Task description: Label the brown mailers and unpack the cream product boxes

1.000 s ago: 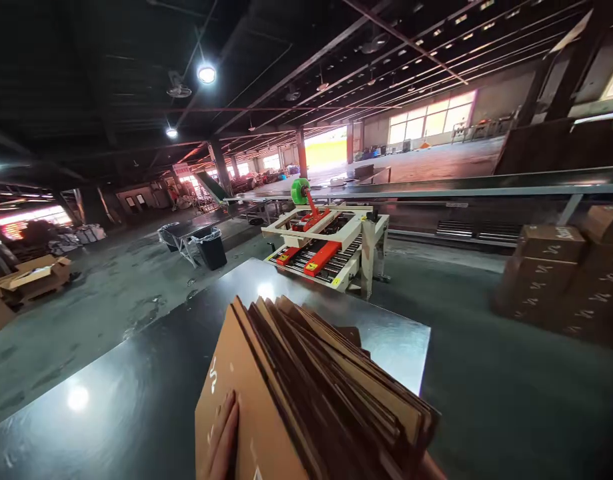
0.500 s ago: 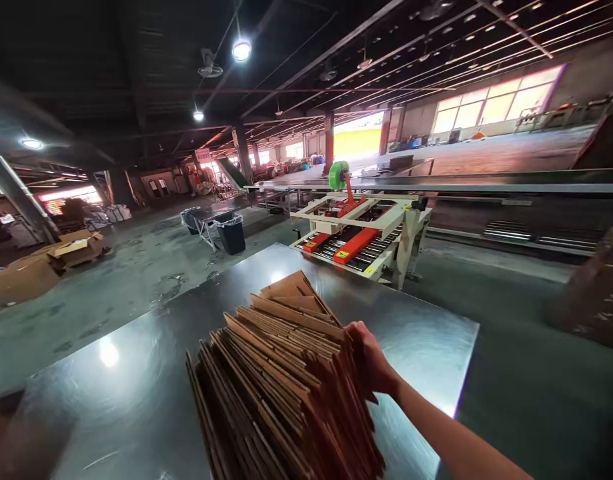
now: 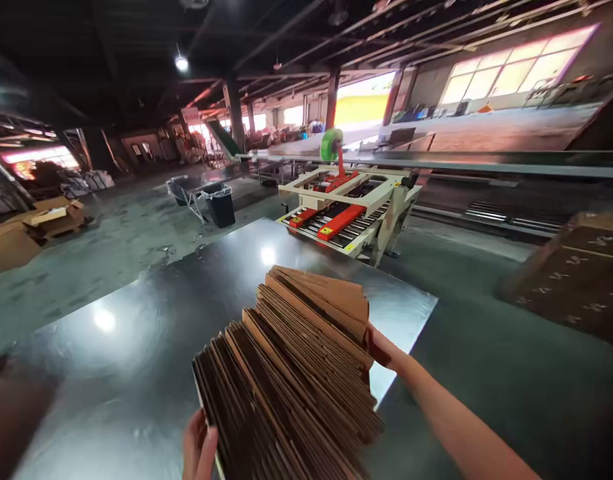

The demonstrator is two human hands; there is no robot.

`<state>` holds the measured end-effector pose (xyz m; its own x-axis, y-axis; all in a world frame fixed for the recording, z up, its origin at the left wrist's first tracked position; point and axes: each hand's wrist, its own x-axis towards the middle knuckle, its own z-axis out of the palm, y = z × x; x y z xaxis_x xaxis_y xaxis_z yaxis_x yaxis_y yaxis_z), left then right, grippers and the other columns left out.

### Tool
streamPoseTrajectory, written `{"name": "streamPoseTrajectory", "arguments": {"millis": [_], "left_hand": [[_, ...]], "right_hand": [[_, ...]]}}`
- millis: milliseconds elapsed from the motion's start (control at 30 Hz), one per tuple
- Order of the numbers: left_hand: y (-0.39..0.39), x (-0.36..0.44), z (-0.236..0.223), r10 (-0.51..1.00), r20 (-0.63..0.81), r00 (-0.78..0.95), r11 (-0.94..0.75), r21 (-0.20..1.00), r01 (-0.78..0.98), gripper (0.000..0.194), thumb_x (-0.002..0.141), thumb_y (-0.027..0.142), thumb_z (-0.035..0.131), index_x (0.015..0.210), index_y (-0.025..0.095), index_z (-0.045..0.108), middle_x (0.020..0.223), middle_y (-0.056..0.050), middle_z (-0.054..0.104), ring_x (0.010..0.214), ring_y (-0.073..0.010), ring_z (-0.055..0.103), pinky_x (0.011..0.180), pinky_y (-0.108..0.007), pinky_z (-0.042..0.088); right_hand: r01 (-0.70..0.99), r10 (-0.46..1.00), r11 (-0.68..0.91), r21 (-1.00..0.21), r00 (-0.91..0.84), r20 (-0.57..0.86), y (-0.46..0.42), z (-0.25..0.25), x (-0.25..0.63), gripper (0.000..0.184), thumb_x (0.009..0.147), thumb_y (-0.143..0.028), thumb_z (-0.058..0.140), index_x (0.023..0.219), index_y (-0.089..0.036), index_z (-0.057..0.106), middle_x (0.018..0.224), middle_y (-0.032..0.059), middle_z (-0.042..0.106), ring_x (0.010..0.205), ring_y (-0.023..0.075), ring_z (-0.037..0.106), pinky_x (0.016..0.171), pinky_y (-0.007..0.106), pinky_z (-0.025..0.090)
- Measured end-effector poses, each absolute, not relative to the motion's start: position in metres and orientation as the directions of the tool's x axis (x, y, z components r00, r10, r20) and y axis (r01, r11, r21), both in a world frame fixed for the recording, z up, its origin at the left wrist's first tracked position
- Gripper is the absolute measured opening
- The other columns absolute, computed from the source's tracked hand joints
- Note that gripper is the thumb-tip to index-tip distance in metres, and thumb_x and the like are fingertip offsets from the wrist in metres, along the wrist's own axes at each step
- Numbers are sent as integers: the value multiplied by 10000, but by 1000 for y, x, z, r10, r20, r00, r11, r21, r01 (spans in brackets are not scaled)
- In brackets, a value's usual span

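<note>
though fanned, cardboard sheets [image 3: 296,373] edgewise, diagonal

no text readable; white marks [image 3: 559,275] on boxes [image 3: 586,288] illegible

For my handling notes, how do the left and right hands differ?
The left hand touches the cardboard stack at its near left; the right hand touches its right side, farther away. The left hand's forearm is out of frame; the right hand's forearm shows. Both hands are bare.

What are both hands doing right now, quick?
Left hand: against the left side of the cardboard stack; open or closed, can't tell.
Right hand: against its right side, partly hidden; open or closed, can't tell.
</note>
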<state>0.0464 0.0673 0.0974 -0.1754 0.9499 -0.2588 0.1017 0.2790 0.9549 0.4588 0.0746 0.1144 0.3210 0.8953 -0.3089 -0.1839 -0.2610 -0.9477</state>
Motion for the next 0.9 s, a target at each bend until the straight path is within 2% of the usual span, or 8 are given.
{"name": "streamPoseTrajectory", "arguments": {"millis": [100, 200, 300, 400, 500, 667, 800, 900], "left_hand": [[70, 59, 102, 945, -253, -208, 281, 952, 121, 819, 793, 669, 526, 1425, 186, 330, 1544, -184, 374, 1445, -352, 357, 1155, -461, 382], [66, 54, 101, 932, -263, -250, 300, 946, 124, 886, 755, 656, 592, 1448, 217, 259, 1506, -176, 401, 1361, -343, 468, 1102, -458, 442], [59, 23, 100, 873, -325, -362, 389, 914, 117, 789, 774, 671, 559, 1413, 267, 331, 1367, -133, 533, 1292, -340, 539, 1065, -493, 478], [51, -20, 102, 826, -327, -460, 439, 885, 158, 690, 756, 682, 553, 1297, 262, 474, 1334, -119, 563, 1371, -375, 454, 1150, -550, 375], [46, -49, 105, 798, -345, -495, 485, 855, 186, 665, 731, 684, 566, 1227, 242, 539, 1345, -104, 575, 1405, -379, 412, 1190, -548, 312], [47, -34, 106, 862, -333, -383, 437, 870, 227, 815, 686, 649, 650, 1333, 182, 483, 1351, -135, 584, 1341, -339, 498, 1157, -486, 380], [54, -2, 108, 904, -325, -276, 387, 898, 209, 910, 641, 570, 744, 1378, 142, 425, 1305, -175, 613, 1201, -340, 609, 1075, -507, 464], [58, -3, 111, 886, -386, -255, 436, 882, 178, 885, 615, 539, 766, 1348, 158, 449, 1214, -153, 671, 1104, -332, 663, 1018, -511, 509]], "right_hand": [[-211, 913, -354, -911, 133, -386, 86, 121, 465, 504, 840, -542, 449, 1148, -221, 687, 1051, 125, 758, 1087, 310, 686, 990, 436, 506], [-206, 939, -322, -924, 56, -340, 85, 124, 450, 504, 786, -608, 537, 1114, -259, 692, 1048, 95, 759, 1116, 309, 669, 1029, 453, 486], [-135, 959, -282, -950, -42, -279, 78, 121, 431, 506, 774, -645, 619, 1136, -294, 667, 1151, 67, 722, 1165, 293, 633, 1026, 460, 484], [-4, 931, -339, -941, -147, -335, 82, 112, 426, 554, 768, -733, 597, 1040, -257, 676, 1171, 86, 691, 1172, 301, 609, 985, 484, 496], [123, 894, -424, -897, -101, -436, 101, 107, 431, 641, 753, -818, 523, 950, -229, 680, 1179, 119, 671, 1188, 327, 586, 962, 512, 488], [123, 914, -401, -908, -17, -406, 139, 135, 421, 597, 808, -737, 535, 1179, -276, 615, 1354, 111, 583, 1206, 314, 569, 905, 476, 526], [267, 906, -365, -892, -118, -407, 144, 168, 408, 712, 707, -570, 780, 1304, -250, 558, 1272, 99, 644, 1172, 309, 603, 990, 466, 511], [287, 887, -410, -866, -97, -452, 135, 176, 414, 654, 729, -586, 760, 1264, -242, 603, 1182, 78, 698, 1131, 307, 638, 1008, 467, 512]]}}
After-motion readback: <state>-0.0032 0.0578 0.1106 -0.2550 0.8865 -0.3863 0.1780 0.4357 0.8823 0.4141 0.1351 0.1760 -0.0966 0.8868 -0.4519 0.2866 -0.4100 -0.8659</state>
